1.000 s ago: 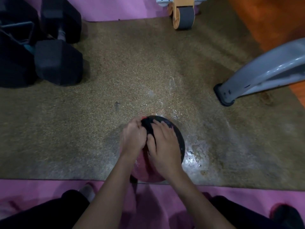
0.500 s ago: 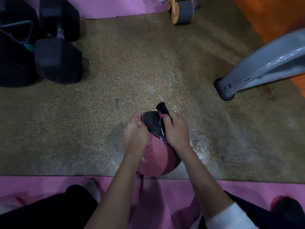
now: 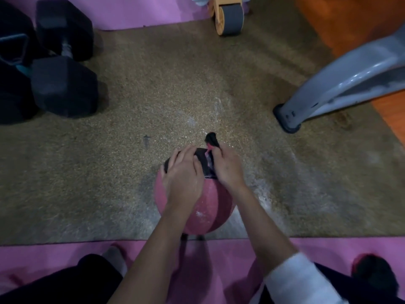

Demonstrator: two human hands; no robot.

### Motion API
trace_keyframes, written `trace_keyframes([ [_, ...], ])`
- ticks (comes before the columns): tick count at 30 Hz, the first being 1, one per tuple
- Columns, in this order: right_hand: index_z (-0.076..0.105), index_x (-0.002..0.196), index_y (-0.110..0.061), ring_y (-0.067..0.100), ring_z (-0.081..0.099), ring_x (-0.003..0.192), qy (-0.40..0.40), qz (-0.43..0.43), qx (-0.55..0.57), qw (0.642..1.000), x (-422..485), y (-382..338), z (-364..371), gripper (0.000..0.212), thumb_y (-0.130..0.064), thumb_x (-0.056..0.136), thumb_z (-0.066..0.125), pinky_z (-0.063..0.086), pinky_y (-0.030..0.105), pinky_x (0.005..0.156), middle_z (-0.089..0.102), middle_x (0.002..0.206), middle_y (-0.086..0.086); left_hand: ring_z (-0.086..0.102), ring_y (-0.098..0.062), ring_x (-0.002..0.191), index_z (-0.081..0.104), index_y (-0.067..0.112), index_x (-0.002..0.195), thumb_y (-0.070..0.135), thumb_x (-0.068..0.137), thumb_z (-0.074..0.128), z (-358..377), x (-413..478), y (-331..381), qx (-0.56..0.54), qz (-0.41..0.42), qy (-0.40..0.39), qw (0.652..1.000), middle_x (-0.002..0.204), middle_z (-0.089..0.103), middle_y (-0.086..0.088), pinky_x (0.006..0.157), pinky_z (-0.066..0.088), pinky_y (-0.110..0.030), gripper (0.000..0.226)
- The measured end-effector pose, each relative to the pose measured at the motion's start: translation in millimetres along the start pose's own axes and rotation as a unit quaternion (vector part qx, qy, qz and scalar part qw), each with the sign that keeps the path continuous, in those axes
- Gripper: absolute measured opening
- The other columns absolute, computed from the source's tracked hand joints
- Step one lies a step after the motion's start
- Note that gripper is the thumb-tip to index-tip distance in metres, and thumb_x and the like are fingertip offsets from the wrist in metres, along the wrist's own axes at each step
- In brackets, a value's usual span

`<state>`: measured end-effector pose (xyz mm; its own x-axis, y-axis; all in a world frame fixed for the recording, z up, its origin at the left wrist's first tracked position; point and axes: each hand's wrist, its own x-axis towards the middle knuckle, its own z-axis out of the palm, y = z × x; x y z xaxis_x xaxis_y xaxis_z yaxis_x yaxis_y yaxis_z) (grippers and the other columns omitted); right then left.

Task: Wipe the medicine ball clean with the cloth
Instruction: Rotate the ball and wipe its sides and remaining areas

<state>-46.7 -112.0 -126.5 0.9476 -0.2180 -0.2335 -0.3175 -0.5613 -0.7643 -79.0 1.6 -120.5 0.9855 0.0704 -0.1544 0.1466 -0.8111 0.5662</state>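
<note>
The medicine ball (image 3: 210, 207), pink with a dark patch on its far side, sits on the brown speckled mat (image 3: 153, 84), close to the mat's near edge and just ahead of the person's knees. The left hand (image 3: 183, 176) lies flat on top of the ball with its fingers spread, the fingertips reaching over onto the dark patch. The right hand (image 3: 228, 167) is curled round a dark cloth (image 3: 211, 140) and holds it against the upper right of the ball; one end of the cloth sticks up past the knuckles. A white sleeve (image 3: 300, 279) covers the right forearm. Wet, shiny streaks show on the mat around and beyond the ball. Black dumbbells (image 3: 63, 84) lie well apart at the far left, a grey machine leg (image 3: 328, 88) rests on the mat at the right, and an orange-sided wheel (image 3: 229, 16) stands at the mat's far edge. A pink mat (image 3: 43, 255) runs along the near side.
</note>
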Motion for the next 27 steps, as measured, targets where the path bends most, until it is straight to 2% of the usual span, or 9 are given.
trace_keyframes([
  [4, 0.052, 0.134, -0.017, 0.017, 0.046, 0.131, 0.059, -0.158, -0.023, 0.985, -83.1, 5.5, 20.4, 0.044, -0.029, 0.097, 0.032, 0.033, 0.036, 0.111, 0.055, 0.136, -0.001, 0.041, -0.013, 0.140, 0.054, 0.025, 0.140, 0.037, 0.094, 0.017, -2.4, 10.1, -7.2, -0.036, -0.015, 0.017, 0.999, 0.146, 0.054, 0.008, 0.117, 0.027, -0.045, 0.060],
  [7, 0.062, 0.112, -0.021, 0.018, 0.061, 0.096, 0.022, -0.106, 0.006, 0.994, -36.3, 4.4, 10.6, 0.036, -0.033, 0.094, 0.034, 0.047, 0.038, 0.084, 0.067, 0.104, -0.001, 0.041, -0.016, 0.141, 0.054, 0.023, 0.140, 0.041, 0.096, 0.012, -1.6, 8.2, -14.2, -0.051, 0.019, 0.023, 0.998, 0.146, 0.054, 0.006, 0.116, 0.029, -0.050, 0.063],
  [10, 0.056, 0.080, -0.024, 0.019, 0.056, 0.070, 0.011, -0.020, -0.009, 1.000, 2.6, -0.6, 4.5, 0.029, -0.037, 0.087, 0.032, 0.043, 0.039, 0.066, 0.060, 0.072, -0.003, 0.040, -0.016, 0.141, 0.052, 0.022, 0.141, 0.039, 0.096, 0.013, 2.4, 5.8, -10.4, -0.031, 0.001, 0.037, 0.999, 0.147, 0.052, 0.006, 0.116, 0.028, -0.049, 0.061],
  [13, 0.059, 0.119, -0.023, 0.015, 0.056, 0.113, 0.058, -0.091, -0.037, 0.993, -57.8, 2.4, 22.4, 0.036, -0.032, 0.096, 0.032, 0.043, 0.036, 0.099, 0.063, 0.119, -0.002, 0.045, -0.016, 0.135, 0.056, 0.023, 0.136, 0.030, 0.100, 0.020, 2.3, 11.2, -4.4, -0.040, -0.034, 0.040, 0.998, 0.142, 0.056, 0.005, 0.113, 0.030, -0.050, 0.051],
  [16, 0.043, 0.143, -0.020, 0.013, 0.028, 0.145, 0.066, -0.147, -0.022, 0.987, -101.5, 9.1, 23.9, 0.047, -0.033, 0.100, 0.029, 0.017, 0.031, 0.119, 0.040, 0.152, -0.003, 0.046, -0.017, 0.134, 0.056, 0.023, 0.136, 0.028, 0.102, 0.021, 2.1, 14.3, -6.6, -0.045, -0.035, 0.038, 0.998, 0.140, 0.058, 0.004, 0.112, 0.031, -0.050, 0.048],
  [19, 0.062, 0.110, -0.018, 0.022, 0.061, 0.102, 0.041, -0.049, 0.036, 0.997, -35.5, 12.2, 12.9, 0.031, -0.029, 0.097, 0.036, 0.047, 0.038, 0.091, 0.066, 0.107, 0.004, 0.039, -0.018, 0.142, 0.052, 0.021, 0.141, 0.035, 0.099, 0.018, 1.0, 9.7, -11.2, -0.047, -0.008, 0.026, 0.999, 0.149, 0.051, 0.004, 0.116, 0.028, -0.052, 0.056],
  [21, 0.061, 0.082, -0.015, 0.027, 0.060, 0.071, -0.012, 0.024, 0.030, 0.999, 8.4, 12.1, 3.0, 0.033, -0.034, 0.093, 0.036, 0.051, 0.045, 0.071, 0.064, 0.075, 0.007, 0.032, -0.016, 0.147, 0.046, 0.025, 0.146, 0.042, 0.102, 0.019, -3.0, 10.9, -21.4, -0.051, 0.023, -0.013, 0.998, 0.154, 0.043, 0.007, 0.120, 0.023, -0.049, 0.055],
  [24, 0.057, 0.076, -0.012, 0.020, 0.053, 0.060, -0.042, 0.020, 0.020, 0.999, 20.4, 6.1, -4.7, 0.033, -0.028, 0.098, 0.037, 0.045, 0.037, 0.062, 0.058, 0.066, 0.003, 0.030, -0.013, 0.144, 0.047, 0.037, 0.145, 0.050, 0.103, 0.027, -11.3, 19.4, -35.7, -0.073, 0.042, -0.055, 0.995, 0.154, 0.041, 0.015, 0.119, 0.018, -0.037, 0.048],
  [27, 0.058, 0.088, -0.021, 0.011, 0.055, 0.070, 0.011, -0.039, -0.020, 0.999, -11.3, -4.9, 0.0, 0.024, -0.025, 0.099, 0.037, 0.041, 0.030, 0.068, 0.060, 0.078, -0.004, 0.036, -0.014, 0.142, 0.052, 0.043, 0.138, 0.057, 0.097, 0.017, -3.1, 25.3, -39.8, -0.098, 0.030, -0.033, 0.994, 0.149, 0.048, 0.018, 0.117, 0.024, -0.054, 0.056],
])
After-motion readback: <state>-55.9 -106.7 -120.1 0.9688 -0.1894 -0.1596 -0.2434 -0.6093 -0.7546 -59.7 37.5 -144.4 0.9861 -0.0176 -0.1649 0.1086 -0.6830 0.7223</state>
